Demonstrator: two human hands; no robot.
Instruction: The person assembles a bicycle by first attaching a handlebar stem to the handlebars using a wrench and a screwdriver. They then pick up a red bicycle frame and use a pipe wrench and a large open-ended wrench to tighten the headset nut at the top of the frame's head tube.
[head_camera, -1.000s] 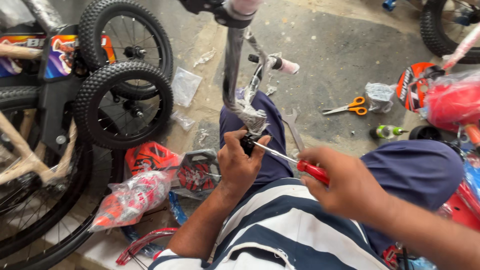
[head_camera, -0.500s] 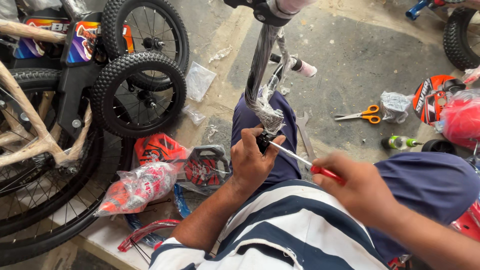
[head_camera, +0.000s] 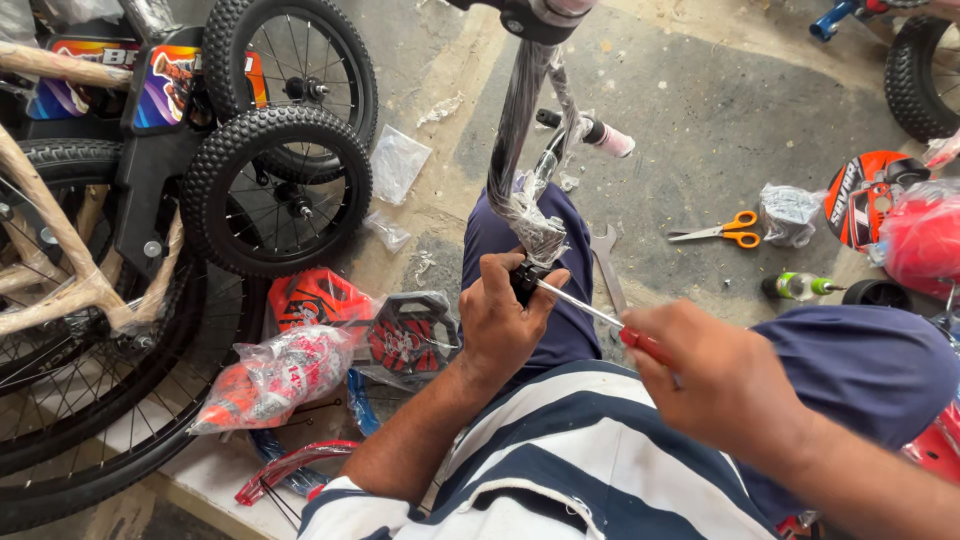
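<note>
While the right hand (head_camera: 725, 385) wraps its fingers tight around a red-handled screwdriver (head_camera: 600, 320), the left hand (head_camera: 505, 315) pinches a small black clamp (head_camera: 525, 277) at the foot of a plastic-wrapped bicycle stem (head_camera: 520, 140) above the lap. Farther off, orange scissors (head_camera: 722, 230) lie on the concrete floor (head_camera: 700, 120).

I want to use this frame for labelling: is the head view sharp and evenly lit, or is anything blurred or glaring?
Head view: even daylight, soft shadows; the left hand, screwdriver and small wheel are sharp; the right hand is near the lens and slightly soft; the plastic wrap on the black bike tube glints; straight edges bow toward the corners.
</note>
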